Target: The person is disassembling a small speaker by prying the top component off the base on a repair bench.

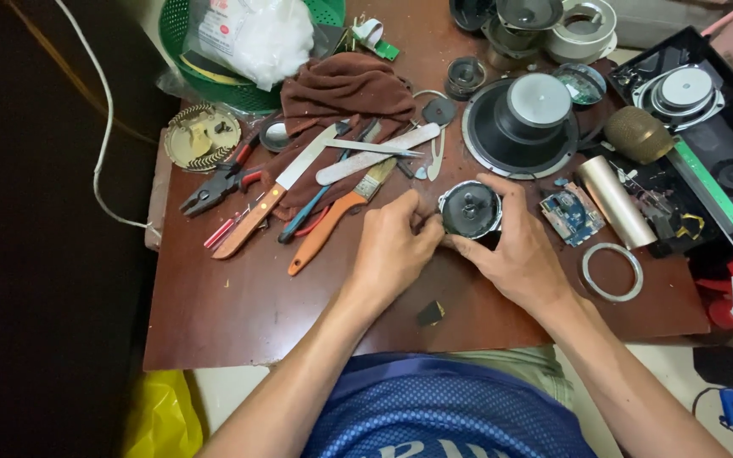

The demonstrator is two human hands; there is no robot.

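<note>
Hands meet over a small round speaker driver (470, 210) near the middle of the brown table (239, 314). The right hand (515, 250) wraps it from the side, holding it firmly; the left hand (394, 246) pinches at its rim with narrowed fingertips. At the far left corner, a green basket (193, 51) holds a white plastic bag (256, 34). A black tray (723, 161) on the right carries a loudspeaker (680, 92). Bare tabletop lies along the near edge, beside a small dark scrap (430, 314).
</note>
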